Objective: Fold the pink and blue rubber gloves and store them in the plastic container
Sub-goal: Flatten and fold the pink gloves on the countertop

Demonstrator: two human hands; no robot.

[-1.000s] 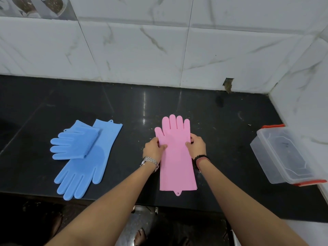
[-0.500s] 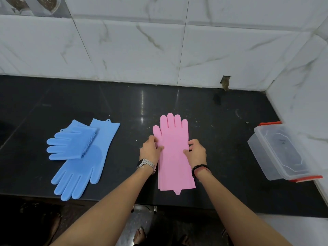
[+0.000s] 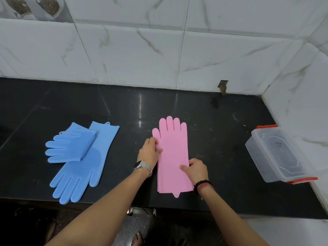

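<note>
Two pink gloves (image 3: 173, 153) lie stacked flat on the black counter (image 3: 213, 125), fingers pointing to the wall and cuffs near the front edge. My left hand (image 3: 149, 150) pinches their left edge below the thumb. My right hand (image 3: 196, 169) grips the right edge lower down, thumb on top. Two blue gloves lie at the left: a long one (image 3: 83, 167) with fingers toward me, and a folded one (image 3: 71, 147) across it. A clear plastic container (image 3: 276, 155) with red clips stands open at the right, against the side wall.
White marble tiles form the back wall and the right wall, meeting in a corner behind the container. The counter's front edge runs just below the pink cuffs. Bare feet show on the floor below.
My right hand has slid down the pink gloves' right edge toward the cuffs. My left hand has stayed at the left edge. The gloves remain flat.
</note>
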